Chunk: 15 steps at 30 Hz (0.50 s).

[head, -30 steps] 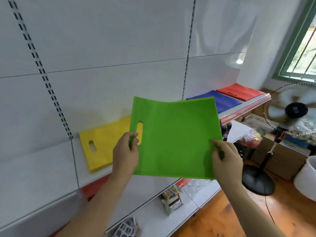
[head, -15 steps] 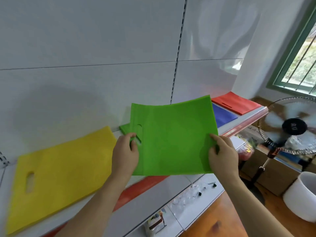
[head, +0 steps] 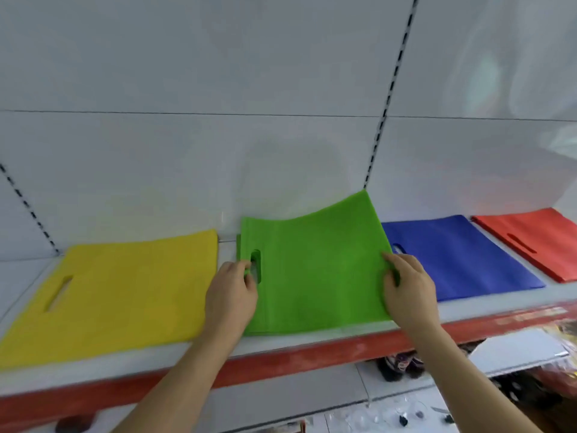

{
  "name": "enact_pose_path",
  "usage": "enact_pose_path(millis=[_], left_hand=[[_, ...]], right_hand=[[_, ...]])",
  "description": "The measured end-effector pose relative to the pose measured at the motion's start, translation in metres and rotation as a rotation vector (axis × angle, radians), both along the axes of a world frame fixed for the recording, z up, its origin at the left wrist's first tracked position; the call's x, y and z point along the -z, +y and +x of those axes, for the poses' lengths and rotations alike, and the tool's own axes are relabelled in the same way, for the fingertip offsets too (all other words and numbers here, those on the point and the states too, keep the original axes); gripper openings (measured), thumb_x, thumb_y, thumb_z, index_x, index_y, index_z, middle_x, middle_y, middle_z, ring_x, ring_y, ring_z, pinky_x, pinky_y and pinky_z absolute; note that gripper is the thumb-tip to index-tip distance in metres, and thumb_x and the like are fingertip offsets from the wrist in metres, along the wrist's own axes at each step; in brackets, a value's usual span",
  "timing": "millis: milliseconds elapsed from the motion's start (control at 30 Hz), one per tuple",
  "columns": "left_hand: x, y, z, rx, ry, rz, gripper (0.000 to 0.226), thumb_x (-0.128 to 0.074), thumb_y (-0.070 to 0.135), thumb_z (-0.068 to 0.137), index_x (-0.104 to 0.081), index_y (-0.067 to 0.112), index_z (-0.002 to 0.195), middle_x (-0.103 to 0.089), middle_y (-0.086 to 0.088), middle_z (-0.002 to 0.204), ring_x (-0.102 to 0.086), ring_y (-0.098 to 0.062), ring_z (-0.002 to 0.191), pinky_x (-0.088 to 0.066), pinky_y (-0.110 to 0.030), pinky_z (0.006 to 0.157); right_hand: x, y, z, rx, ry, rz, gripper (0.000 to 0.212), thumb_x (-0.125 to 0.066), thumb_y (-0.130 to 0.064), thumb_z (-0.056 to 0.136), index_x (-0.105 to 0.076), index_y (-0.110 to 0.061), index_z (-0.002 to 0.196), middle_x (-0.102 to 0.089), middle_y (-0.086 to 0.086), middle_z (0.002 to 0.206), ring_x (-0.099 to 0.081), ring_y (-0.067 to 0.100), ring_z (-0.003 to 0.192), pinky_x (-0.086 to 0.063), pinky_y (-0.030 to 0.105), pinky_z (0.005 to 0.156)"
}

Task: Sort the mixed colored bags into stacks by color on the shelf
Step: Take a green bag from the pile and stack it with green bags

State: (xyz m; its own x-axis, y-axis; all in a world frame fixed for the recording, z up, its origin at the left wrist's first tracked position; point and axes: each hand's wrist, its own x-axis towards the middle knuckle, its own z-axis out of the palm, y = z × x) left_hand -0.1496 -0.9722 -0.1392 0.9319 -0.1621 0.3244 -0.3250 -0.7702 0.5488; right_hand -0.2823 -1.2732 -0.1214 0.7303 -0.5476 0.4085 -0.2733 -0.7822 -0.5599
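i've brought the flat green fabric bag (head: 315, 270) down from mid-air onto the green stack at frame centre; left hand (head: 232, 292) and right hand (head: 409, 289) fingers still pinch its edges, release next.

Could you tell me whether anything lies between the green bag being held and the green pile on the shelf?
Nothing visible does. Both hands, left and right, hold the green bag directly over the green pile, between the yellow bag and blue bag.

Below, a lower white shelf (head: 515, 348) strewn with small dark items (head: 398, 367), blurred; behind, white back panels (head: 187, 167) with slotted uprights (head: 387, 98).
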Motion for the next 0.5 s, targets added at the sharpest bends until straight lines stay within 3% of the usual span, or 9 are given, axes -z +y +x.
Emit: enact_pose_path(millis=[233, 400, 500], left_hand=[[0.001, -0.011, -0.003, -0.112, -0.007, 0.294, 0.029, -0.058, 0.022, 0.098, -0.068, 0.01, 0.123, -0.065, -0.009, 0.117, -0.06, -0.03, 0.106, -0.052, -0.043, 0.09], [0.006, -0.013, -0.001, -0.149, 0.002, 0.38, 0.024, -0.054, 0.016, 0.099, -0.068, 0.007, 0.116, -0.065, -0.012, 0.114, -0.059, -0.032, 0.103, -0.051, -0.043, 0.087], [0.005, -0.012, 0.002, -0.158, 0.025, 0.396, 0.025, -0.053, 0.018, 0.1, -0.067, 0.008, 0.118, -0.065, -0.012, 0.114, -0.059, -0.032, 0.104, -0.05, -0.043, 0.086]], right_hand=[[0.013, -0.021, 0.028, -0.158, 0.269, -0.02, 0.047, -0.057, -0.01, 0.099, -0.059, -0.002, 0.145, -0.058, 0.012, 0.142, -0.055, 0.036, 0.127, -0.052, 0.047, 0.101], [0.022, -0.023, 0.032, -0.185, 0.362, -0.047, 0.037, -0.058, -0.03, 0.102, -0.064, -0.001, 0.125, -0.063, 0.014, 0.13, -0.057, 0.035, 0.118, -0.051, 0.046, 0.099], [0.021, -0.02, 0.031, -0.193, 0.411, -0.099, 0.042, -0.056, -0.038, 0.104, -0.064, -0.003, 0.125, -0.064, 0.013, 0.132, -0.055, 0.034, 0.123, -0.048, 0.046, 0.106]])
